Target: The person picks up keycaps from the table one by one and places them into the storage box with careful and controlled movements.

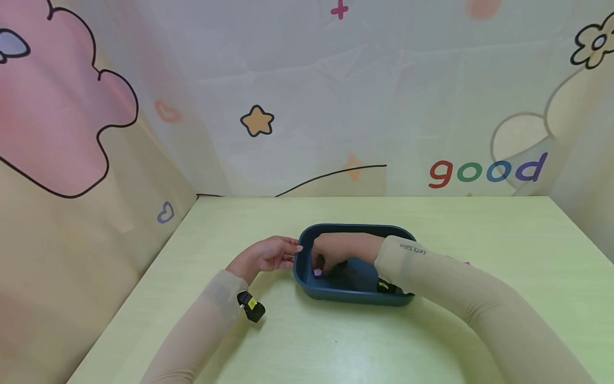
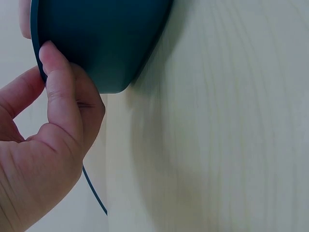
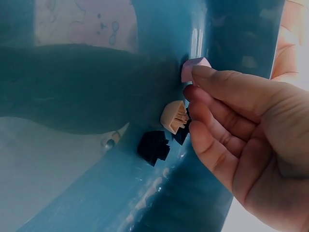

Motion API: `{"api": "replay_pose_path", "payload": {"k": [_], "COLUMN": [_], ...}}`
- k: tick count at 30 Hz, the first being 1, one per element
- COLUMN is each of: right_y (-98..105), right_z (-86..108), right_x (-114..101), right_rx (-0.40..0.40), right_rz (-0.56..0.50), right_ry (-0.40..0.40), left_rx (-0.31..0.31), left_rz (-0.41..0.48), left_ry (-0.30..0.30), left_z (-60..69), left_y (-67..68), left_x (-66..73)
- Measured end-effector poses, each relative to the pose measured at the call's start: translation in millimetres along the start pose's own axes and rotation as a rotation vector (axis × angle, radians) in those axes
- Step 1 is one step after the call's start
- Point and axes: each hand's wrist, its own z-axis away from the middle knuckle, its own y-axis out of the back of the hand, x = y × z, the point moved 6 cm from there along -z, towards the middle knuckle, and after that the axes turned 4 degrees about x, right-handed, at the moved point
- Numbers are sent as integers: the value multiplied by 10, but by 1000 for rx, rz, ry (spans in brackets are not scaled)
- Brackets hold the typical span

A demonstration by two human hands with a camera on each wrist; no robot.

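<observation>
Blue tub (image 1: 336, 294): on the table (image 1: 316, 346), right of centre in the lower half of the head view, its open side up.
Left hand (image 1: 272, 254): just left of the tub in the head view; thumb and fingers pinch the tub's rim from both sides, as the left wrist view shows at its upper left.
Right hand (image 1: 333, 248): reaches down into the tub's left end in the head view; thumb and forefinger pinch a small pink piece, the other visible fingers bent close together below.
Pink piece (image 3: 190, 70): inside the tub, at the thumb tip, right of centre in the upper half of the right wrist view; whether it touches the tub is unclear.
Beige piece (image 3: 172, 117): near the middle of the right wrist view, ribbed on one side.
Dark pieces (image 3: 153, 148): one lower left of the beige piece, another partly hidden between it and the fingers.
Backdrop (image 1: 307, 69): printed cloth across the upper head view, "good" at right.
</observation>
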Motion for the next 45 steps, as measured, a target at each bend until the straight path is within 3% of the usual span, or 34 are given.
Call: {"api": "replay_pose_path", "payload": {"k": [9, 17, 45], "right_y": [29, 157, 559], "right_z": [8, 75, 617], "right_x": [14, 13, 50], "right_rx": [-14, 27, 204], "right_rz": [-38, -33, -14], "right_ry": [-20, -9, 1], "left_rx": [-7, -6, 40], "left_rz": [10, 7, 4], "left_ry": [3, -2, 17], "left_z": [6, 17, 21], "left_y": [-6, -10, 4], "left_x": [-14, 6, -3]}}
